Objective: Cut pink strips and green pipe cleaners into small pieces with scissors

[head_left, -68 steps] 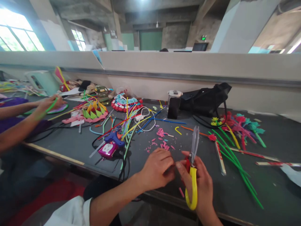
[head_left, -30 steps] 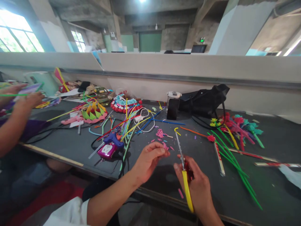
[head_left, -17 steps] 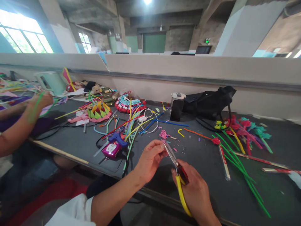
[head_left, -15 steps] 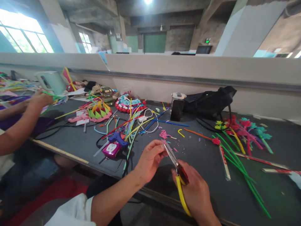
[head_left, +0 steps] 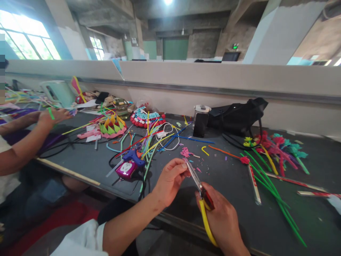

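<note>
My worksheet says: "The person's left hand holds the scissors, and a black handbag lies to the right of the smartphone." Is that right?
One part is wrong: the head view shows the scissors in the person's right hand, not the left. The black handbag does lie to the right of the smartphone.

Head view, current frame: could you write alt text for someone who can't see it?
A person's right hand holds yellow-and-red-handled scissors, tips at the left hand, over a dark table with pink scraps. Green pipe cleaners and colourful pipe-cleaner flowers lie to the right; a black handbag sits farther back.
</note>
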### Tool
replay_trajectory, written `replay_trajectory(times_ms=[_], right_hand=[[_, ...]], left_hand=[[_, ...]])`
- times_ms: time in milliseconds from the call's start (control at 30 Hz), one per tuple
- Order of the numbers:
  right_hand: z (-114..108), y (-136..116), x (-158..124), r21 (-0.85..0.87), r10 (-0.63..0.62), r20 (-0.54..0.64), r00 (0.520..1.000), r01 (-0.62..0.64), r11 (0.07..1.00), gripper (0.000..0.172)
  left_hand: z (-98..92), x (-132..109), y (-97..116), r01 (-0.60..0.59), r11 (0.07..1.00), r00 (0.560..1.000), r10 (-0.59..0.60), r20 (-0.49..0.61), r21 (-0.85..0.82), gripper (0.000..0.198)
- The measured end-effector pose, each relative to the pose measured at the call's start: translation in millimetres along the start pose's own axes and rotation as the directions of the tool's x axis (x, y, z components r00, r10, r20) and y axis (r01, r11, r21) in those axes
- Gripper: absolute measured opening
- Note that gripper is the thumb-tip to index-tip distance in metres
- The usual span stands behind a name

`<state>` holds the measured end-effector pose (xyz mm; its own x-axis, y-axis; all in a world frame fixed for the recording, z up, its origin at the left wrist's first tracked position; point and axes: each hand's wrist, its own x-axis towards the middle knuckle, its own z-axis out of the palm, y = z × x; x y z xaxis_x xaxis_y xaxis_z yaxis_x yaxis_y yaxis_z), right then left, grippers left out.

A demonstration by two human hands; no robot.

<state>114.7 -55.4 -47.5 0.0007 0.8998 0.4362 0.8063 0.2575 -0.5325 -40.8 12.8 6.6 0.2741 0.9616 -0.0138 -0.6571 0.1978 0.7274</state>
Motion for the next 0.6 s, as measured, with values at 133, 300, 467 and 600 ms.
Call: replay_trajectory(times_ms=[133, 300, 467, 600], right_hand=[[1.0, -0.2, -0.7, 0.008, 0.015, 0.019, 1.000, -0.015, 1.000, 0.030], [-2.3, -8.4, 2.7, 0.087, 0.110, -0.019, 0.994, -0.108, 0.990, 0.027], [-10.6, -9.3, 8.0, 0.284, 0.271, -0.113, 0.956, -0.230, 0.931, 0.035], [-15.7, -5.8, 11.5, 0.403, 0.356, -0.063, 0.932, -0.303, 0.864, 0.044]], left_hand=[[-0.2, 0.6, 0.4, -0.014, 1.000, 1.000, 0.014, 0.005, 0.015, 0.006], [0.6, -2.1, -1.0, -0.063, 0.957, 0.998, 0.066, 0.001, 0.282, 0.006], [-0.6, -9.5, -8.5, -0.380, 0.384, 0.921, 0.240, 0.306, 0.842, 0.007], [-2.7, -14.9, -17.2, -0.536, -0.019, 0.828, 0.183, 0.530, 0.844, 0.007]])
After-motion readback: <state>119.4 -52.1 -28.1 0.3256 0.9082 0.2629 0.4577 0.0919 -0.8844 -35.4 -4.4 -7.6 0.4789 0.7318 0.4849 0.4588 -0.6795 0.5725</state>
